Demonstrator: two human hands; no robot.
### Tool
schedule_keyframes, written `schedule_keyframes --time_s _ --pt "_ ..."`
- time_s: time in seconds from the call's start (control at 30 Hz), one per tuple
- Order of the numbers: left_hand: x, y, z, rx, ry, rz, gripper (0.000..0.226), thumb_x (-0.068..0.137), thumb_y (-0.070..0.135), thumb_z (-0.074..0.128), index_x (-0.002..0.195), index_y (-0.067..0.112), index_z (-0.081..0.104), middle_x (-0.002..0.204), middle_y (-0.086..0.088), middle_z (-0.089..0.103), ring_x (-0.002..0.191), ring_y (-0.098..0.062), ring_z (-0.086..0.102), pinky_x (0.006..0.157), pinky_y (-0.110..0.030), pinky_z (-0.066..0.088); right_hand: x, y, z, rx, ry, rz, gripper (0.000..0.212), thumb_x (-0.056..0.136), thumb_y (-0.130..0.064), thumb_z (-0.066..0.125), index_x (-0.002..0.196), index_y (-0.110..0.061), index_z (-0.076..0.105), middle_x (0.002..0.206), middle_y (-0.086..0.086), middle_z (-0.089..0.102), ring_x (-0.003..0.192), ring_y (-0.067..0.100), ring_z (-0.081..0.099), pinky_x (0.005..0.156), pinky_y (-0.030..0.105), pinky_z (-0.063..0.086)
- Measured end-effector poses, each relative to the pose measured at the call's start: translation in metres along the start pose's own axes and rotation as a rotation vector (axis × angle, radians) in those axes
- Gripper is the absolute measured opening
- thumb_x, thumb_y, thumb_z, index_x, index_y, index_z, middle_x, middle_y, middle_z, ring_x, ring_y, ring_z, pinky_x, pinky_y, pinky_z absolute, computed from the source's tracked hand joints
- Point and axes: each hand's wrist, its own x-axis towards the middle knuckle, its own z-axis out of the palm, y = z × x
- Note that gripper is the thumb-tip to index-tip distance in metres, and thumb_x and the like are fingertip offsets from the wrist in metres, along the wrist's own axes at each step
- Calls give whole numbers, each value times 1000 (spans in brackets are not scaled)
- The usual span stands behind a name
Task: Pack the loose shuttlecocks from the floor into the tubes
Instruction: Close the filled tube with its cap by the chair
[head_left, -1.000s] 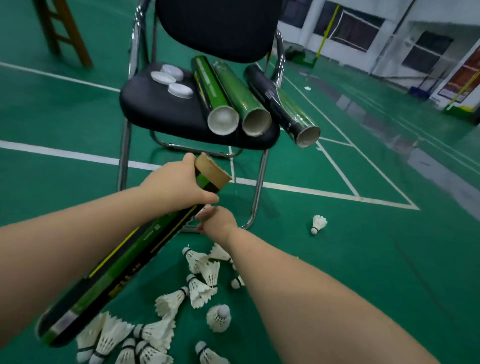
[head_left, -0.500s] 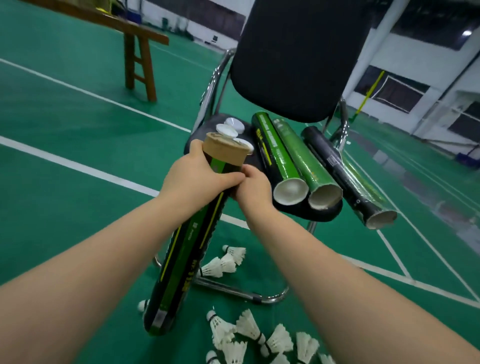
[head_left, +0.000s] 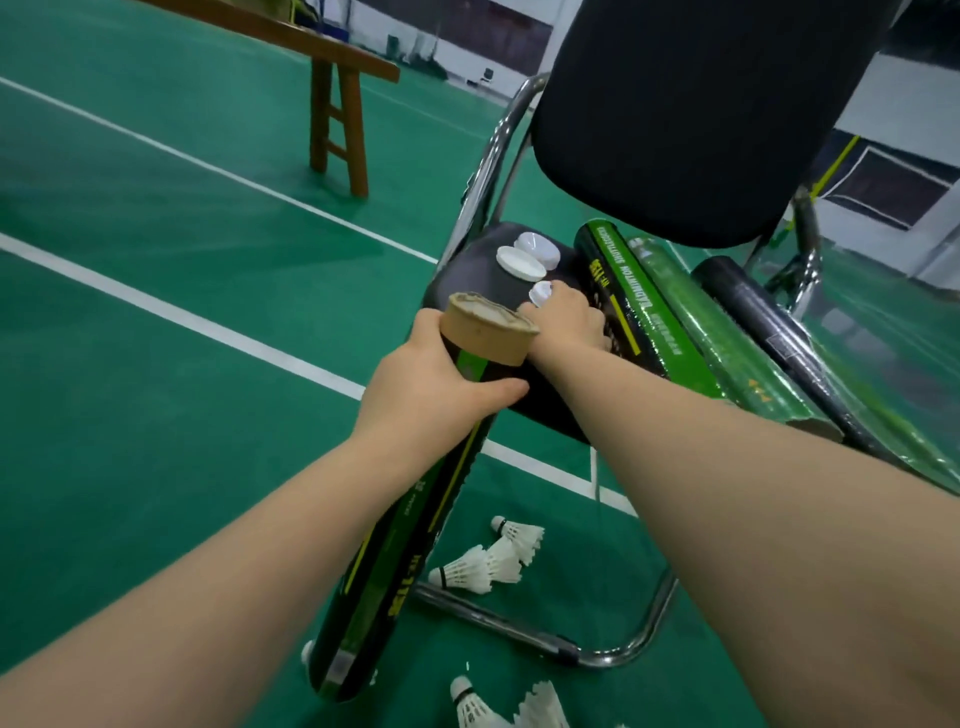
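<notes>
My left hand (head_left: 431, 389) grips a dark green shuttlecock tube (head_left: 400, 545) near its brown cardboard top (head_left: 488, 327), holding it nearly upright beside the chair. My right hand (head_left: 566, 317) reaches onto the black chair seat (head_left: 467, 275) and its fingers close on a white plastic cap (head_left: 540, 292). Two more white caps (head_left: 527, 254) lie just beyond it. Three tubes (head_left: 670, 322) lie side by side on the seat. Loose white shuttlecocks (head_left: 488, 561) lie on the green floor under the chair, with more (head_left: 498, 706) at the bottom edge.
The chair's chrome frame (head_left: 571, 644) runs along the floor near the shuttlecocks, and its black backrest (head_left: 701, 114) rises above the seat. A wooden bench (head_left: 337, 104) stands at the back left. White court lines cross the green floor.
My right hand left the top of the held tube and moved forward onto the seat to a white cap. My view came closer to the chair. The left hand keeps its grip.
</notes>
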Motion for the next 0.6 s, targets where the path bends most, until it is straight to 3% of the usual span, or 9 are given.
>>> schedule_keyframes --time_s 0.1,0.23,0.33,0.53,0.6 --pt "1 -4 6 6 -8 9 55 70 47 76 103 27 37 77 20 42 81 -14 46 66 -26 34 -1 3 10 -34 24 -45 28 87 -22 40 111 -22 56 124 7 53 118 31 42 90 41 33" --pt "-2 -7 13 3 -20 27 59 68 47 77 109 24 41 90 10 52 86 -16 49 69 -27 38 -2 6 11 -95 101 -50 44 91 -39 43 126 -13 48 131 9 44 124 30 33 94 42 33" --pt "-6 -7 13 -7 -19 52 58 68 46 78 107 25 40 93 9 52 88 -16 50 71 -27 39 -5 7 7 -159 110 -84 48 91 -43 47 127 -10 49 130 10 45 124 29 34 93 43 36" --pt "-21 -7 9 -38 -15 123 59 67 42 80 105 34 35 86 20 49 89 -12 50 71 -24 39 -22 14 -6 -450 156 -382 31 98 -19 33 121 -5 49 125 13 49 116 31 47 85 38 37" --pt "-31 -6 7 -62 -34 158 62 65 38 82 105 37 35 85 26 48 88 -8 50 66 -15 39 -29 23 -10 -497 145 -427 27 98 -17 35 119 -5 47 124 13 49 115 31 47 83 37 38"
